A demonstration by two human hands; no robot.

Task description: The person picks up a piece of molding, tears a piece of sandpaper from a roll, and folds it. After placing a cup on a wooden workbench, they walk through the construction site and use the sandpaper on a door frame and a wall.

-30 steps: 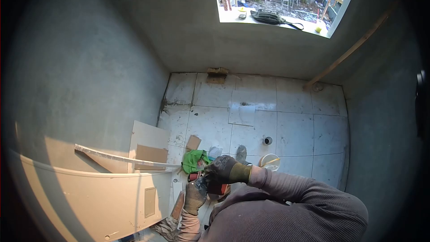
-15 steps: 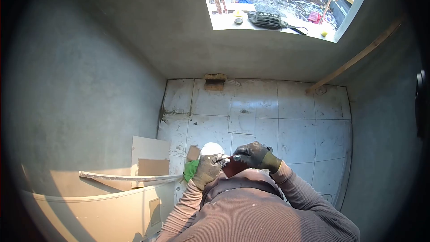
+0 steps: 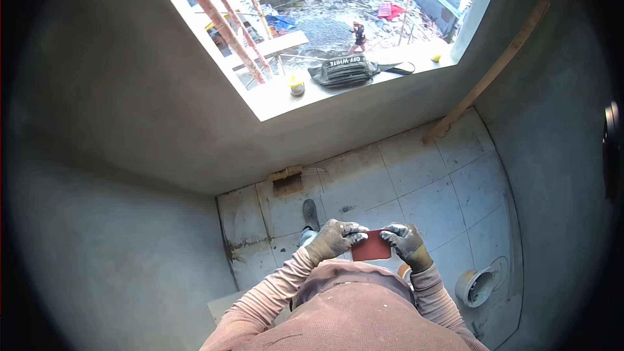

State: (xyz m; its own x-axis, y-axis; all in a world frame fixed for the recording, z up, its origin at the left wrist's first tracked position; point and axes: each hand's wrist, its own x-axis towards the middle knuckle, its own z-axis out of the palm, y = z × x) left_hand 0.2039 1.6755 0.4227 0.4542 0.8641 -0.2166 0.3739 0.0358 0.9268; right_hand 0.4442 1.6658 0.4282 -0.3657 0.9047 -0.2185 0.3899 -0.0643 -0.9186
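Observation:
A dark red rectangular sheet of sandpaper [image 3: 371,247] is stretched between my two gloved hands, in front of my waist. My left hand [image 3: 335,240] pinches its upper left corner. Closed on the upper right corner is my right hand [image 3: 407,244]. Both gloves are dark, with whitish dust on the fingertips. The lower edge of the sheet hangs free and looks pale.
A boot [image 3: 310,213] stands on the tiled floor near a brick-lined wall hole [image 3: 286,182]. At right lies an open bucket [image 3: 478,286]. A black bag [image 3: 344,71] and a jar [image 3: 297,86] rest on the sill. A wooden plank [image 3: 494,75] leans in the corner; outside, a person [image 3: 358,36] stands.
My view has turned and moved closer to the window. The hands have spread apart, and the red sheet now lies flatter between them. The boards at left have mostly left view.

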